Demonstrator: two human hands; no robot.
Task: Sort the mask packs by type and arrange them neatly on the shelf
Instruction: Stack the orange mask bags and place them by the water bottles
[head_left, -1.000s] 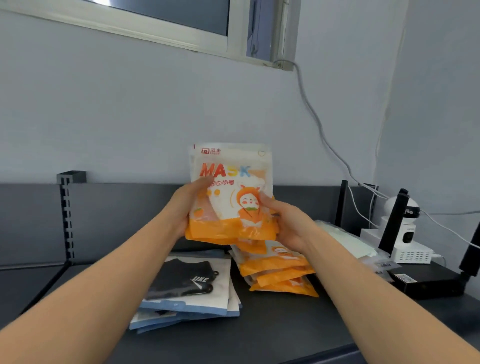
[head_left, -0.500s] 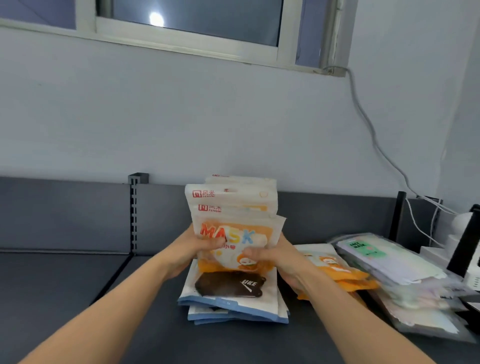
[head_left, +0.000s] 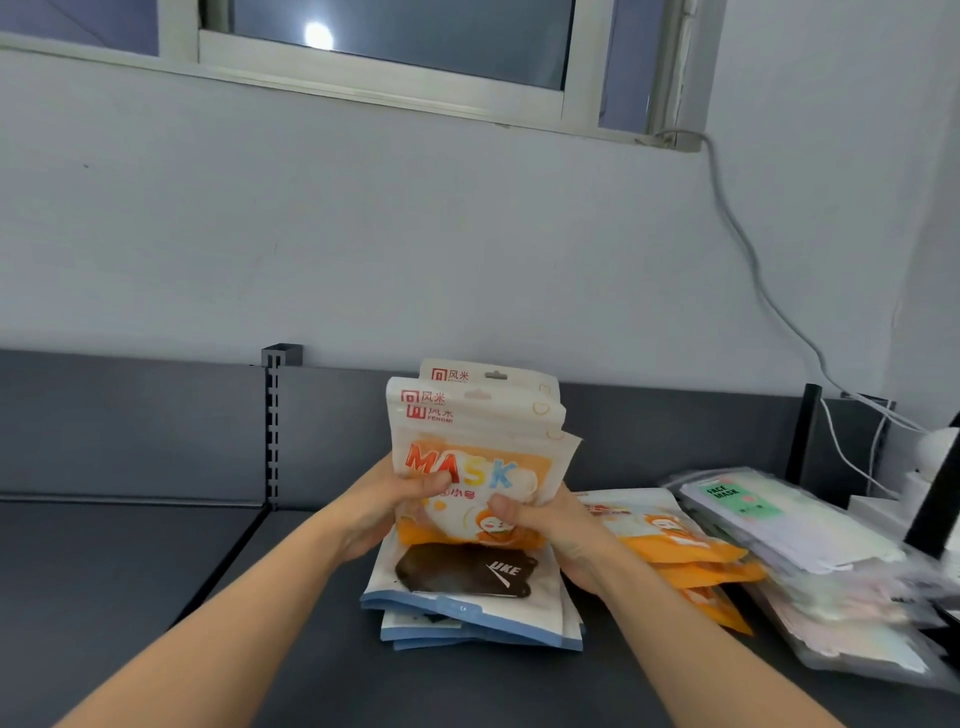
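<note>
Several orange MASK packs (head_left: 470, 457), clamped between left hand (head_left: 382, 512) and right hand (head_left: 561, 530), await placing; fanned orange pile (head_left: 675, 548) needs squaring.

"MASK" on orange pack (head_left: 470, 470), "FACE MASK" on clear pack (head_left: 748, 501)

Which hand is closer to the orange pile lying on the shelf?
Right. The right hand grips the held packs directly beside the orange pile; the left hand grips their other edge, farther left.
</note>
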